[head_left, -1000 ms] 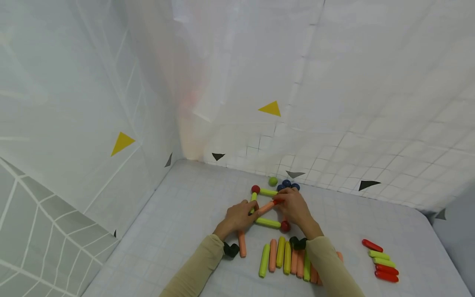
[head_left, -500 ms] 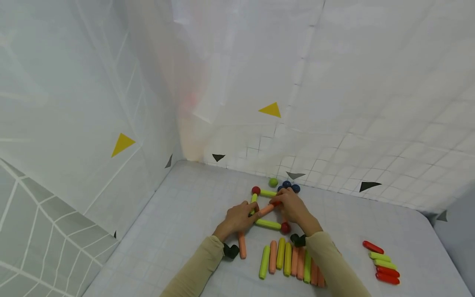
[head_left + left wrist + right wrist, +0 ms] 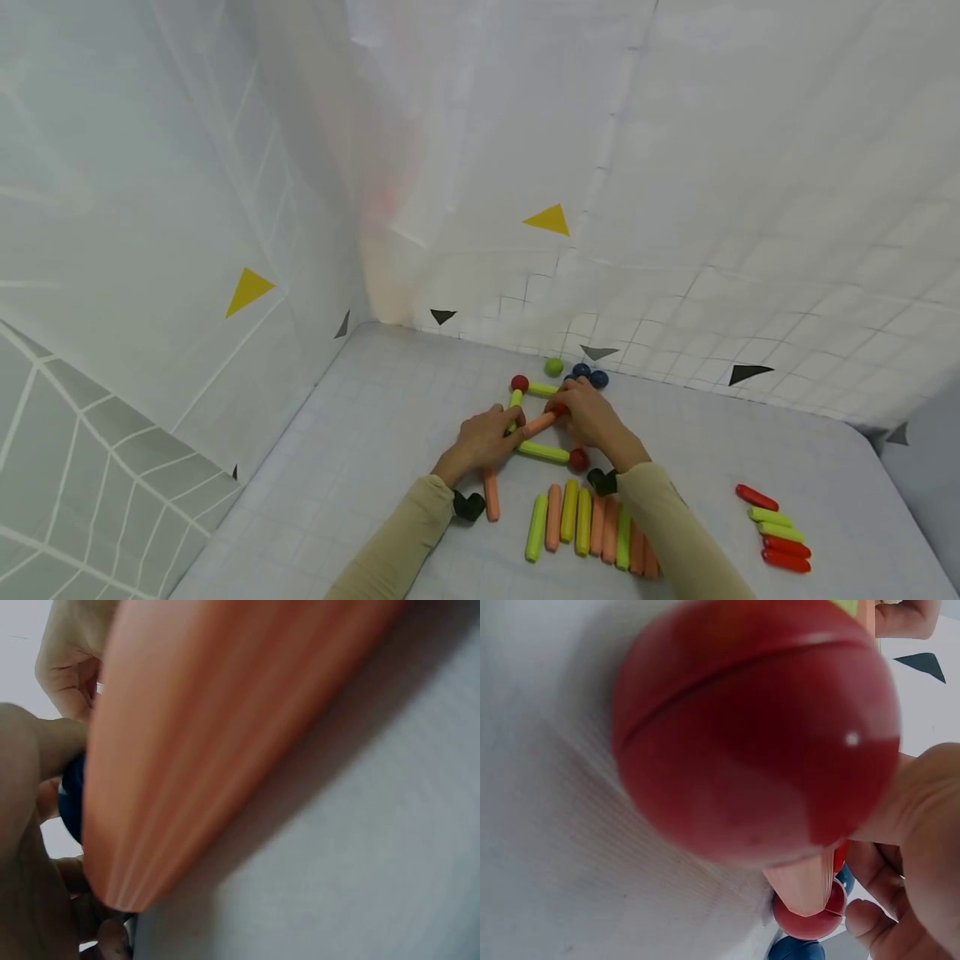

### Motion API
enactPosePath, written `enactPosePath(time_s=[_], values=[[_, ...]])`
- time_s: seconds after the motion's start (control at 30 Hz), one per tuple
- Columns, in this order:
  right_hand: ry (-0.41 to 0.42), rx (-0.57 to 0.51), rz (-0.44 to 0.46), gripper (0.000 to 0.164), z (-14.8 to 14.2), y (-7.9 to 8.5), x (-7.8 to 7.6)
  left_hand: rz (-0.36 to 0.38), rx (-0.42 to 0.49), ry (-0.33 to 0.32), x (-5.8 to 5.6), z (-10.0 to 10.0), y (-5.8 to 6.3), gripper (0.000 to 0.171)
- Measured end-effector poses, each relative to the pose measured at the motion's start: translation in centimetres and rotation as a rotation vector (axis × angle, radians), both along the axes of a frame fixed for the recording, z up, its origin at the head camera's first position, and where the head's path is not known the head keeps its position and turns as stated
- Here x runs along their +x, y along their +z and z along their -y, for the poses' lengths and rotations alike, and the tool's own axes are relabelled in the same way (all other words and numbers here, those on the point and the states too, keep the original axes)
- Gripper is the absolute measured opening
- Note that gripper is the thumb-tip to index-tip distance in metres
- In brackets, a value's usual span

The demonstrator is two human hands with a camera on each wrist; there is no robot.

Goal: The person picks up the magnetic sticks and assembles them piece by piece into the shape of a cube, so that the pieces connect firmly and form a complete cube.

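Note:
My left hand (image 3: pixel 489 437) curls its fingers round a dark blue ball (image 3: pixel 72 799) at the near-left corner of a frame of sticks and balls. From there an orange stick (image 3: pixel 542 423) slants across the frame to my right hand (image 3: pixel 596 417). The right thumb and fingers pinch a red piece (image 3: pixel 560 409) at that stick's far end. A red ball (image 3: pixel 578 459) marks the near-right corner, another red ball (image 3: pixel 520 383) the far-left one. Yellow-green sticks (image 3: pixel 543 452) form sides of the frame. The far-right corner is partly hidden behind my right hand; a red ball (image 3: pixel 810 919) shows there.
Nearby lies a row of orange, yellow and green sticks (image 3: pixel 583 521). Shorter red and green sticks (image 3: pixel 783 542) lie at right. Blue balls (image 3: pixel 598 379) and a green ball (image 3: pixel 553 367) sit at the back wall. An orange stick (image 3: pixel 492 493) lies by my left wrist.
My right forearm has swung slightly to the right, showing more of the dark piece beside its sleeve. Both hands keep their holds, and the frame stays in place.

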State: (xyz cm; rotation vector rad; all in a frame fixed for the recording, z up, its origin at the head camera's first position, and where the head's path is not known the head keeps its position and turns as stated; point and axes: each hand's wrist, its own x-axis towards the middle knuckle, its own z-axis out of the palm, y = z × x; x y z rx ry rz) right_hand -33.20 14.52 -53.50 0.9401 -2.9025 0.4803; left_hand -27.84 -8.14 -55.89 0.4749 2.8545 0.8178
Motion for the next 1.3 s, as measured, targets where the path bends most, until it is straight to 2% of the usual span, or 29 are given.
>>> enactPosePath(time_s=[0.17, 0.27, 0.37, 0.47, 0.6, 0.77, 0.87, 1.03, 1.17, 1.3], values=[[-0.023, -0.027, -0.04, 0.028, -0.3, 0.2, 0.5, 0.041, 0.039, -0.045, -0.1, 0.7, 0.4, 0.032], [-0.079, -0.073, -0.062, 0.027, -0.3, 0.7, 1.8, 0.087, 0.129, -0.092, -0.2, 1.8, 0.7, 0.036], [-0.131, -0.141, -0.054, 0.019, 0.2, 1.3, 4.1, 0.144, 0.238, -0.141, -0.2, 3.2, 1.0, 0.039], [-0.142, -0.182, 0.005, 0.014, 1.7, 1.7, 7.2, 0.181, 0.323, -0.171, -0.2, 4.3, 1.0, 0.034], [-0.122, -0.113, 0.131, 0.026, 4.7, 1.3, 11.0, 0.196, 0.389, -0.173, -0.2, 5.1, 0.9, 0.023], [-0.135, 0.008, 0.105, 0.044, 7.9, -0.3, 13.9, 0.191, 0.415, -0.157, -0.1, 5.1, 0.7, 0.022], [-0.172, 0.041, 0.108, 0.043, 8.8, -0.6, 14.6, 0.191, 0.419, -0.14, -0.2, 5.1, 0.5, 0.024], [-0.21, 0.033, 0.179, 0.026, 9.1, -0.1, 14.9, 0.184, 0.45, -0.114, -0.2, 5.2, 0.3, 0.024], [-0.234, -0.022, 0.285, 0.02, 7.8, 0.7, 15.1, 0.152, 0.455, -0.125, -0.1, 5.0, 0.2, 0.025], [-0.253, -0.155, 0.439, 0.018, 5.0, 2.4, 15.0, 0.108, 0.445, -0.142, -0.1, 4.7, -0.1, 0.028]])
